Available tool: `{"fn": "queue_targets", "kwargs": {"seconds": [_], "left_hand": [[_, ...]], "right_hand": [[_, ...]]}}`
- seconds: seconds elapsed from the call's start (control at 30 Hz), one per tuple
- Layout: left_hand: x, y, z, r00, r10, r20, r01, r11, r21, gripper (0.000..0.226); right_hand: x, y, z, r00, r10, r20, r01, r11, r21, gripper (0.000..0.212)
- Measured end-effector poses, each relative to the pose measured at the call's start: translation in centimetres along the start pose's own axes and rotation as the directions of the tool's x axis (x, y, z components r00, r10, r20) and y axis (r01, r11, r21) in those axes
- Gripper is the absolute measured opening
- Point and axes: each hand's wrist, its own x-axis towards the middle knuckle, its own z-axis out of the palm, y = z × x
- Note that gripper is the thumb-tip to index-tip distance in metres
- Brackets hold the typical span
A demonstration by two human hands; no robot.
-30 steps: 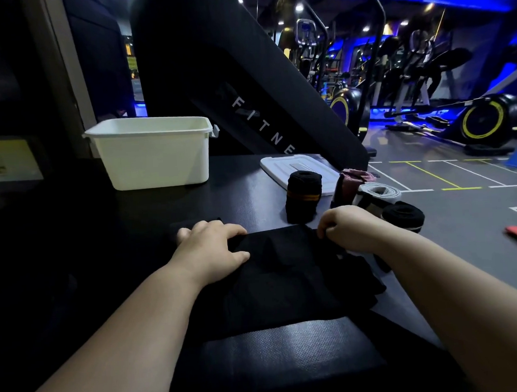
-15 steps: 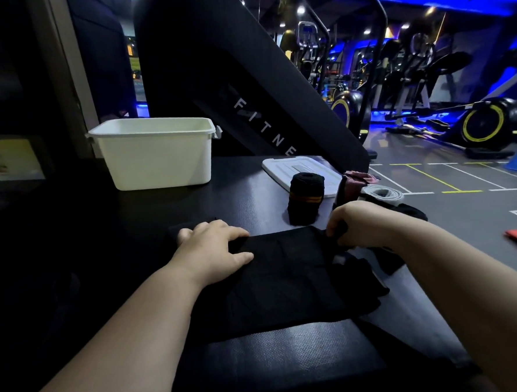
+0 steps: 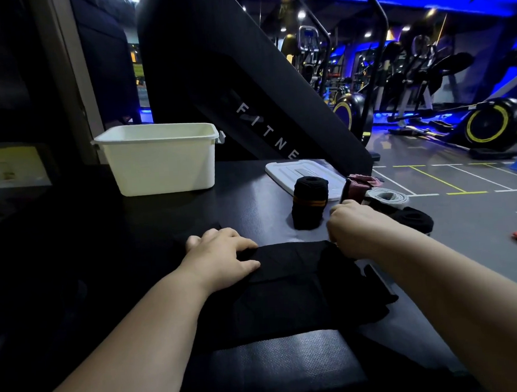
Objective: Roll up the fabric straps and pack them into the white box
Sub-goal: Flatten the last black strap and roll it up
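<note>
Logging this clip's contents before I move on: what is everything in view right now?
white box: 1, white, open-topped, far left on the table
lid: 1, white, flat, right of the box
orange-banded roll: 1, black, upright beside the lid
maroon roll: 1, dark red, table's right edge
grey roll: 1, pale grey, beside the maroon one
plain black roll: 1, black, nearest the right edge
black fabric: 1, spread flat, near side
table: 1, black
exercise machines: several, black with yellow wheels, background right
hands: left hand rests on the fabric's left end; right hand curled at its far right corner
</note>
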Motion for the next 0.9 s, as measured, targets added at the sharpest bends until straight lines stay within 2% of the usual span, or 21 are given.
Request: {"fn": "queue_targets", "kwargs": {"seconds": [0.07, 0.2, 0.37, 0.43, 0.5, 0.53, 0.57, 0.63, 0.73, 0.8, 0.9], "left_hand": [[0.1, 0.0, 0.0, 1.000, 0.001, 0.011, -0.001, 1.000, 0.002, 0.039], [0.1, -0.1, 0.0, 1.000, 0.007, 0.009, -0.006, 1.000, -0.009, 0.040], [0.2, -0.6, 0.1, 1.000, -0.005, -0.003, 0.005, 0.998, -0.056, 0.039], [0.3, -1.1, 0.1, 0.998, -0.041, -0.045, 0.031, 0.977, -0.212, 0.031], [0.4, -1.9, 0.0, 0.983, -0.131, -0.133, 0.067, 0.914, -0.401, 0.020], [0.5, -2.3, -0.1, 0.966, -0.186, -0.180, 0.091, 0.895, -0.436, 0.019], [0.5, -2.5, -0.2, 0.947, -0.232, -0.223, 0.121, 0.898, -0.423, 0.024], [0.4, -2.9, -0.5, 0.916, -0.307, -0.258, 0.213, 0.918, -0.335, 0.047], [0.0, -2.9, -1.4, 0.894, -0.424, -0.143, 0.388, 0.894, -0.224, 0.073], [-0.1, -3.1, -1.7, 0.888, -0.455, -0.072, 0.424, 0.867, -0.261, 0.070], [-0.2, -3.6, -2.2, 0.882, -0.464, -0.083, 0.403, 0.833, -0.379, 0.061]], "right_hand": [[0.5, -0.8, -0.6, 1.000, -0.024, 0.002, 0.024, 0.999, 0.022, 0.023], [1.4, -3.5, -1.8, 0.997, -0.074, -0.028, 0.078, 0.981, 0.178, 0.036], [2.7, -7.7, -1.3, 0.995, -0.079, -0.068, 0.097, 0.939, 0.329, 0.028], [3.1, -8.5, 0.1, 0.997, -0.036, -0.067, 0.061, 0.904, 0.422, 0.033], [3.2, -8.7, 1.5, 0.998, 0.021, -0.065, 0.014, 0.871, 0.490, 0.043], [3.1, -8.7, 2.0, 0.997, 0.033, -0.077, 0.010, 0.868, 0.496, 0.045], [3.1, -8.7, 2.3, 0.995, 0.036, -0.096, 0.017, 0.867, 0.498, 0.046], [3.2, -8.6, 3.0, 0.991, 0.037, -0.130, 0.035, 0.859, 0.510, 0.047], [3.3, -8.4, 3.4, 0.987, 0.059, -0.148, 0.031, 0.842, 0.539, 0.048], [3.2, -8.3, 3.5, 0.986, 0.053, -0.155, 0.039, 0.843, 0.537, 0.046], [3.2, -8.1, 3.4, 0.984, 0.060, -0.167, 0.041, 0.841, 0.539, 0.046]]}}
